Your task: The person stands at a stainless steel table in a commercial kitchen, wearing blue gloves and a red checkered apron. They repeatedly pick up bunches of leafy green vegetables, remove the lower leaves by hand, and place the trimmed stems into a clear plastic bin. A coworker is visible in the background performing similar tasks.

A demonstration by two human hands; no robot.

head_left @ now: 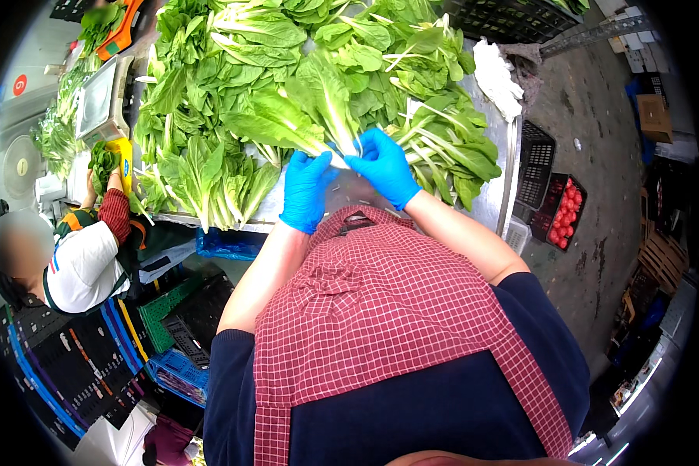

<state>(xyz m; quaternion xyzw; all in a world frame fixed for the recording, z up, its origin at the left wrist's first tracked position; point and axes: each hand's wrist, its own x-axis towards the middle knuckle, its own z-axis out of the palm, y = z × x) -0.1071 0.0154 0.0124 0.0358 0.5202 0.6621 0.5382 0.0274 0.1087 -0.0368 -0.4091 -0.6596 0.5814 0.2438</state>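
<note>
My left hand (308,185), in a blue glove, pinches the pale stem end of a broad green leaf (276,123) that points up and left. Close beside it, my right hand (384,167), gloved too, is closed on the white-ribbed base of an upright leaf of greens (326,93). The two stem ends meet between my fingers, so I cannot tell whether they are joined. Beneath and beyond lies a wide heap of leafy greens (186,93) with pale stems. Bunched stems (435,147) lie just right of my right hand.
A metal table (507,167) carries the heap, with a white cloth (495,81) at its right edge. Scales (105,101) stand left, near a co-worker (89,260) holding greens. Right, on the floor, sits a crate of red vegetables (565,213). Stacked crates (70,365) fill the lower left.
</note>
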